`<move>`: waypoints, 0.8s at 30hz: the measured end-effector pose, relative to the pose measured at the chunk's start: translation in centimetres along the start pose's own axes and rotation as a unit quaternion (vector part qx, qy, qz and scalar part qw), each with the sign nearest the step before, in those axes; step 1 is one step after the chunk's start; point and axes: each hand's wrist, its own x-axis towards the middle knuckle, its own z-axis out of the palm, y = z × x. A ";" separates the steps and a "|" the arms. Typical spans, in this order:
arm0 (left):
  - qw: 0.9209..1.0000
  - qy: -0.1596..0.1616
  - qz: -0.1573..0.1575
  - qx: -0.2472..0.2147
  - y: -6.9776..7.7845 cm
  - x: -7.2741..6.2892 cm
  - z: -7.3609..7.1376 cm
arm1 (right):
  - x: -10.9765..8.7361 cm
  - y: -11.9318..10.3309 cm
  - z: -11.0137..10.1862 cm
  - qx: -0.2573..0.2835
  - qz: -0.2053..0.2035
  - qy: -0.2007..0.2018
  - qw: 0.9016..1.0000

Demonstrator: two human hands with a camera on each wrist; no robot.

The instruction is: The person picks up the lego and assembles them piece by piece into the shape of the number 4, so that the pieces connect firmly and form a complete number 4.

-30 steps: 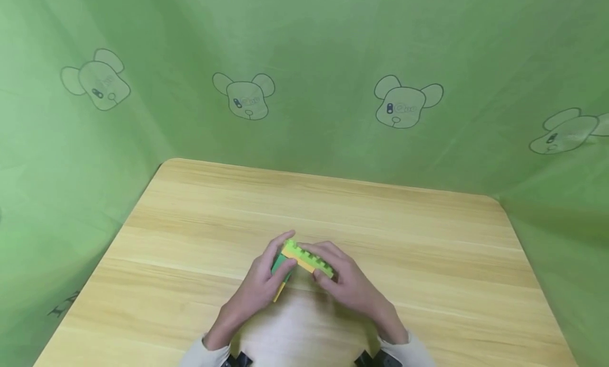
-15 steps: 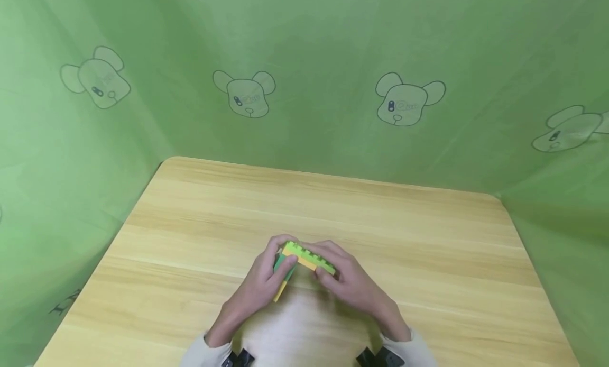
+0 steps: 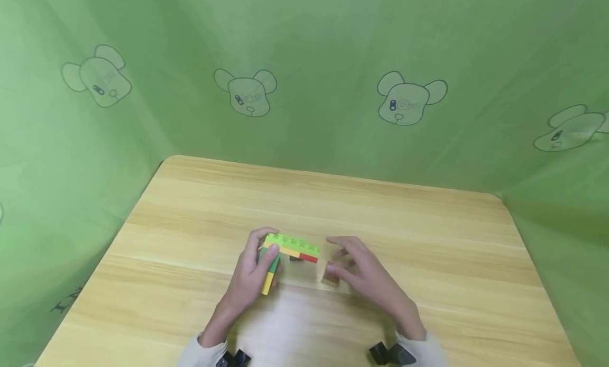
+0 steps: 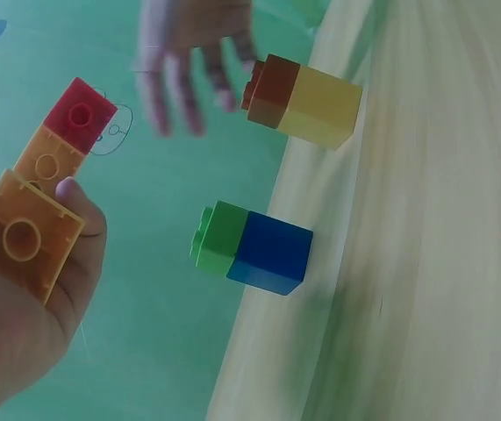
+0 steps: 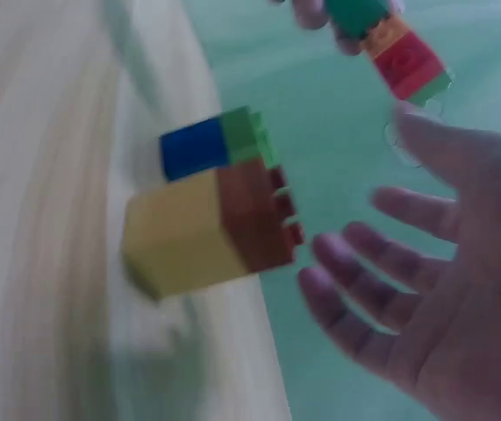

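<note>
My left hand (image 3: 243,280) grips a toy building-brick assembly (image 3: 293,244) at its corner, with the thumb across the near side. Lime green bricks run along its top over orange and red ones, and a dark green and yellow leg slants down. Seen from beneath in the left wrist view, a red brick (image 4: 81,115) forms the far end. My right hand (image 5: 474,254) holds nothing, its fingers spread and loosely bent. Close to those fingers stands a brown-on-tan brick stack (image 5: 211,228). Beyond it is a green-on-blue brick stack (image 5: 211,145), mostly hidden under the assembly in the head view.
Both stacks stand upright on a wood-grain table (image 3: 333,208). A green curtain (image 3: 323,49) with mouse-head drawings rises behind the table and along its sides. Small black devices (image 3: 392,352) sit at both wrists.
My right hand has let go of the assembly and moved right. The left hand has carried the assembly a little left and turned it, uncovering its red end and the brown-topped stack.
</note>
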 end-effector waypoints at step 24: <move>0.999 0.035 0.030 -0.013 0.1 0.7 0.1 | -0.6 1.6 1.3 -0.089 0.011 -0.012 0.996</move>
